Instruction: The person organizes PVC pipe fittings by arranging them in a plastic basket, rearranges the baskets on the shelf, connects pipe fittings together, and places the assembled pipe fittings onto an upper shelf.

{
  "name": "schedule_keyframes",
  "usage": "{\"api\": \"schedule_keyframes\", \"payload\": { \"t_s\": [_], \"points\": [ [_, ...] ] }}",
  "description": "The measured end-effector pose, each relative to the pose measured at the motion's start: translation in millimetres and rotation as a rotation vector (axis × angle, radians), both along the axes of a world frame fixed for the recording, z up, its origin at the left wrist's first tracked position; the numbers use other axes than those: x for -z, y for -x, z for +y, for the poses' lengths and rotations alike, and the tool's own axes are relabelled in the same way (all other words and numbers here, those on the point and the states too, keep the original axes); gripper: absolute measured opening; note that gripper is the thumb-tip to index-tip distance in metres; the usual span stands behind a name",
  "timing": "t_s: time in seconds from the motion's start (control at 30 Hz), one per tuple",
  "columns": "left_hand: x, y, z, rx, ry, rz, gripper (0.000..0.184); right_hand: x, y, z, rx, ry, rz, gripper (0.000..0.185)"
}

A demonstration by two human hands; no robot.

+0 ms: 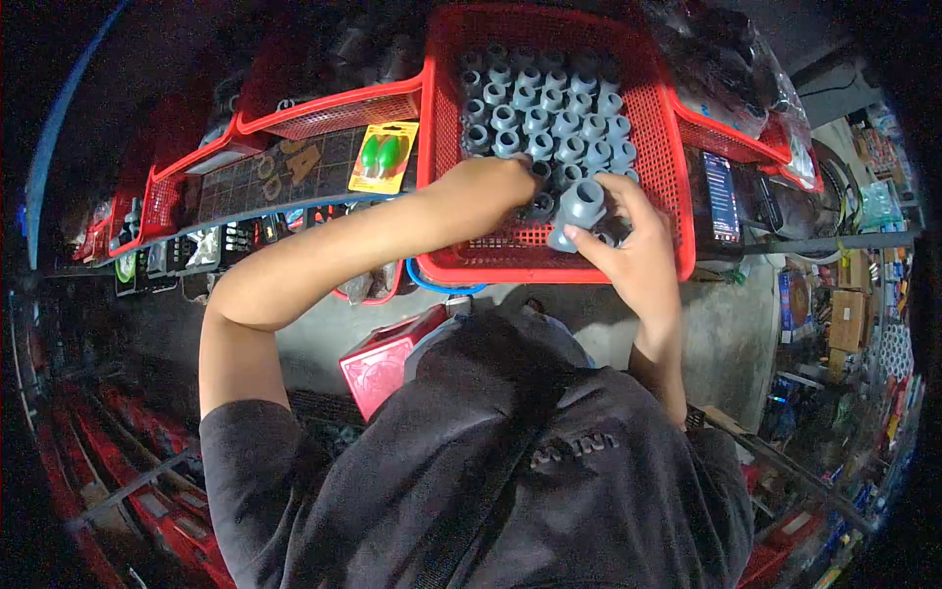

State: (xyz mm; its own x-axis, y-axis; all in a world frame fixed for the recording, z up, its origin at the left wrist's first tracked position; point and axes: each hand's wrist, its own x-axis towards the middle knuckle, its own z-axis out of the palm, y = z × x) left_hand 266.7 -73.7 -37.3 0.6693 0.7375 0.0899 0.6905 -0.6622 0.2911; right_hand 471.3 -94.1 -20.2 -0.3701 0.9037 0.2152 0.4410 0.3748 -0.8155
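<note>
A large red basket (556,274) holds rows of grey pipe fittings (536,120), most standing upright with their round openings facing up. My right hand (633,236) is wrapped round a grey fitting (581,204), holding it tilted above the basket's near right part. My left hand (493,191) reaches over the basket's near left part, beside the front fittings. Its fingers point down and are partly hidden, so what they touch cannot be made out.
A yellow card with two green items (385,155) lies on the shelf left of the basket. More red baskets (339,106) line the left. A phone (721,196) lies at the right. Below stands a pink-red box (378,371).
</note>
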Motion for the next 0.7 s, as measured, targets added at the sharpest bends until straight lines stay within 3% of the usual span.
{"api": "schedule_keyframes", "payload": {
  "t_s": [0.13,0.3,0.43,0.63,0.7],
  "points": [
    [2.8,-0.7,-2.4,0.024,-0.002,-0.044,0.024,1.2,2.6,-0.1,-0.016,0.055,0.000,0.040],
    [1.2,-5.9,-5.3,-0.056,0.051,0.078,0.033,6.0,2.0,2.2,-0.045,-0.002,-0.027,0.038],
    [2.6,-5.8,-3.2,-0.012,0.058,0.048,0.034,4.1,3.1,1.8,-0.028,0.064,-0.032,0.038],
    [-6.2,3.5,-0.8,-0.108,0.026,-0.052,0.030,3.7,3.3,2.3,-0.044,-0.040,0.072,0.044],
    [-27.4,11.3,-1.2,-0.186,-0.008,-0.066,0.029,-11.0,0.5,4.4,-0.081,0.022,-0.019,0.045]
  ]
}}
